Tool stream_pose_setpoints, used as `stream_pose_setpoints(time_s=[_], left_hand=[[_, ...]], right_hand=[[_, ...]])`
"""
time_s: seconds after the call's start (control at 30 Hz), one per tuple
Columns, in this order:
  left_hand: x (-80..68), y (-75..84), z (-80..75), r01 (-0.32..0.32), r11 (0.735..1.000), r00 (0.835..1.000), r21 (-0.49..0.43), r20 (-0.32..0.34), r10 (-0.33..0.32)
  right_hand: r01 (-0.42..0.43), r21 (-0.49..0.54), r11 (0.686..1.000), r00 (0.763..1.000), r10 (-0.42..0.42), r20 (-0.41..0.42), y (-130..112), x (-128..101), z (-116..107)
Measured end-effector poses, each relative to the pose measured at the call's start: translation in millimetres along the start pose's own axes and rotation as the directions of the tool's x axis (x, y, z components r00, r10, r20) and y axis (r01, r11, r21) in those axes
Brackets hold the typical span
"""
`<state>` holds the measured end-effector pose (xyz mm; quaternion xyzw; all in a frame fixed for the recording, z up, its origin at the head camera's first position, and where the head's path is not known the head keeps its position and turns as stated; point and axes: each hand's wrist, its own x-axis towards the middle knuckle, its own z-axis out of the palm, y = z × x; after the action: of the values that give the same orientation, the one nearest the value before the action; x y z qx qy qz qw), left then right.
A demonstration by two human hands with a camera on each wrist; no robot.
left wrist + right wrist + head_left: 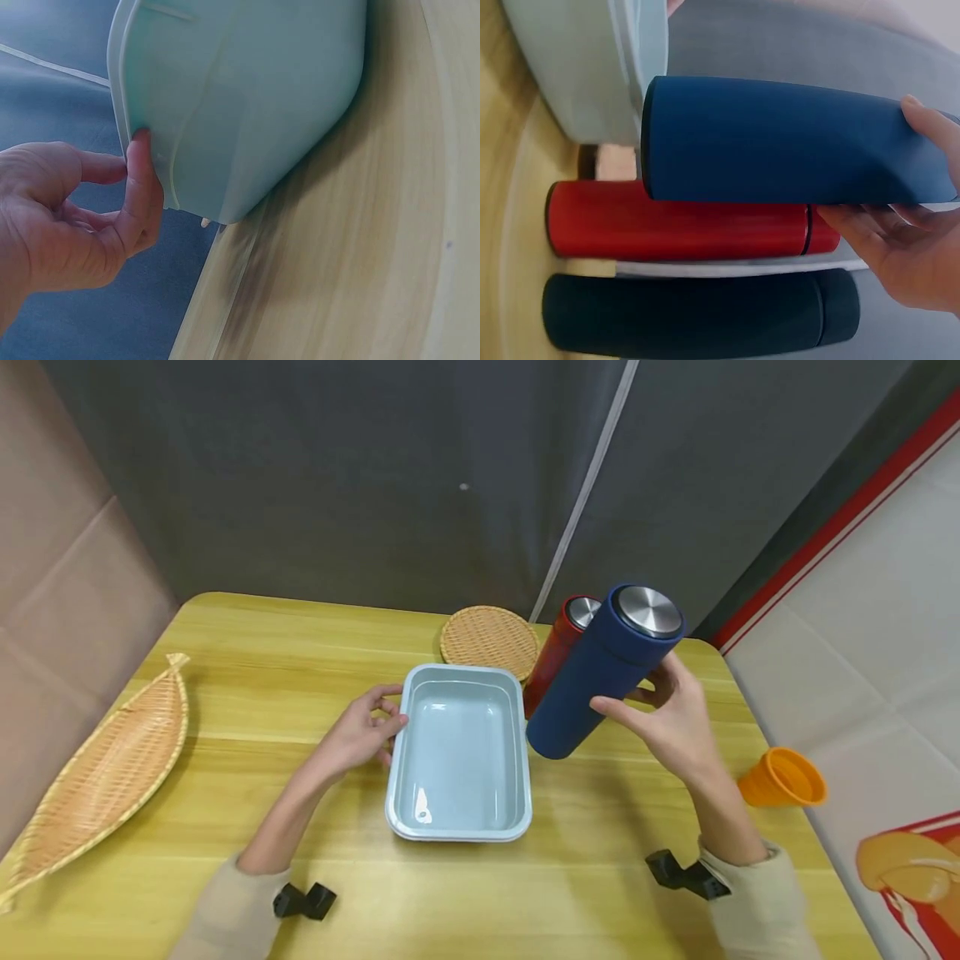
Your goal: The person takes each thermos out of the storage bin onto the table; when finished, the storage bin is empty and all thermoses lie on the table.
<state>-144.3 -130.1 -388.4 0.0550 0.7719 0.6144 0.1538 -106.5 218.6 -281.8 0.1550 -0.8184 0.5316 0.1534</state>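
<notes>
A light blue rectangular plastic tub [459, 752] stands at the middle of the wooden table, and its rim looks doubled. My left hand [362, 731] pinches the tub's left rim between thumb and fingers. My right hand [675, 718] grips a blue thermos [588, 689] near its silver-topped lid. That thermos tilts with its lid to the right, its base above the table beside the tub's right rim. Behind it stands a red thermos [553, 660], partly hidden in the head view. A dark thermos [697, 315] beside the red one shows only in the right wrist view.
A round woven mat [489, 639] lies behind the tub. At the far left is a long leaf-shaped wicker basket [120, 768]. An orange cup [783, 778] sits at the table's right edge, by a white wall panel [885, 635]. A grey curtain [337, 485] hangs behind the table.
</notes>
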Motion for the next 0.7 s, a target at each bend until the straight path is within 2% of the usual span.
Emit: stream_pose_setpoints(time_s=[0.47,0.7], left_hand=[[-0.4,-0.7,-3.5,0.018,1.000,1.000,-0.008,0.004,-0.018],[-1.0,0.8,-0.3,0.016,1.000,1.000,-0.008,0.008,-0.015]], right_hand=[[-0.050,0.026,0.998,0.997,0.051,-0.059,38,-8,-22],[-0.140,-0.044,0.989,0.985,0.134,-0.110,56,-18,-39]])
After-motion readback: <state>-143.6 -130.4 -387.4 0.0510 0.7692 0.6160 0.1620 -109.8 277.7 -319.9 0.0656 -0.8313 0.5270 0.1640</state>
